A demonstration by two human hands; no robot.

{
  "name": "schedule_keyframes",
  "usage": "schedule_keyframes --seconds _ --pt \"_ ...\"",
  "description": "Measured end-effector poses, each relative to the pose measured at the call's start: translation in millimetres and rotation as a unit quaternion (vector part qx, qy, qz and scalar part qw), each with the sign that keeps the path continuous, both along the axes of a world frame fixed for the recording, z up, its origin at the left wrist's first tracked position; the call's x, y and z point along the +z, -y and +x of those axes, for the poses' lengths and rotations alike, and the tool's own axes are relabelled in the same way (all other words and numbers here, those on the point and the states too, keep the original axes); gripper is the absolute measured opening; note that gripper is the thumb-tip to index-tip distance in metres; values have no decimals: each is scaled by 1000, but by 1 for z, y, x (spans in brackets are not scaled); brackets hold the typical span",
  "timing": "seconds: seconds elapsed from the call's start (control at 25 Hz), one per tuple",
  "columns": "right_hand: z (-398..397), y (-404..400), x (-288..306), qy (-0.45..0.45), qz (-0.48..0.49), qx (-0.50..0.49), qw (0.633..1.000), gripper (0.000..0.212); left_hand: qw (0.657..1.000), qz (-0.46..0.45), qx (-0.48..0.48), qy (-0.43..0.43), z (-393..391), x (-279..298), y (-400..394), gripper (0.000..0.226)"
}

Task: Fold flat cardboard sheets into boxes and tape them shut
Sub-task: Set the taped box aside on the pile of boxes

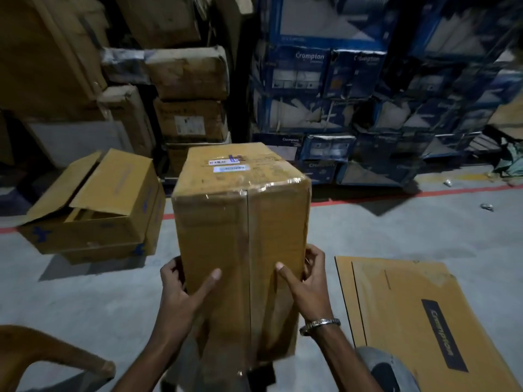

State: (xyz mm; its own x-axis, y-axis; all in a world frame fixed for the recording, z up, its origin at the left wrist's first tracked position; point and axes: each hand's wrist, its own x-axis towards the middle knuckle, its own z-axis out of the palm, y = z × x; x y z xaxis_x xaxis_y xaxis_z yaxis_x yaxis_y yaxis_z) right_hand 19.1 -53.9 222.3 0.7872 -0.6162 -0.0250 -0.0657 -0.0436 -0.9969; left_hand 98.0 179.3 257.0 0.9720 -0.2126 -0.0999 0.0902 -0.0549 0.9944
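Note:
A tall brown cardboard box (pixel 240 236) stands in front of me, its centre seam covered with clear tape and white labels on its far face. My left hand (pixel 184 290) grips its left side, thumb on the taped face, fingers curled round the edge. My right hand (pixel 305 278) grips the right edge the same way; a metal bracelet sits on that wrist. A stack of flat cardboard sheets (pixel 418 315) lies on the floor at the right.
Two stacked brown boxes (pixel 93 216) with open top flaps sit at the left. Brown cartons (pixel 189 117) and blue printed cartons (pixel 353 94) are piled behind a red floor line (pixel 396 195). A brown chair arm (pixel 51 355) shows at bottom left. The floor is grey concrete.

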Motion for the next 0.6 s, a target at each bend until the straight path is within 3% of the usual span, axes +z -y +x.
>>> schedule_keyframes --seconds 0.12,0.28,0.4,0.52,0.6 --pt "-11 -4 -15 -55 47 27 997 63 1000 -11 -17 -9 -9 0 -9 111" --pt "-22 -11 -28 -145 29 57 987 46 997 43 -6 -65 -16 -8 -11 101" --pt "-27 -9 -15 -147 22 86 985 40 984 139 40 -100 -20 -15 -5 92" --pt "-33 -14 7 -108 -9 97 989 53 976 200 63 -66 -18 -21 -3 66" --pt "-31 -22 10 -105 -51 57 992 77 975 215 35 -39 -14 -21 -1 58"
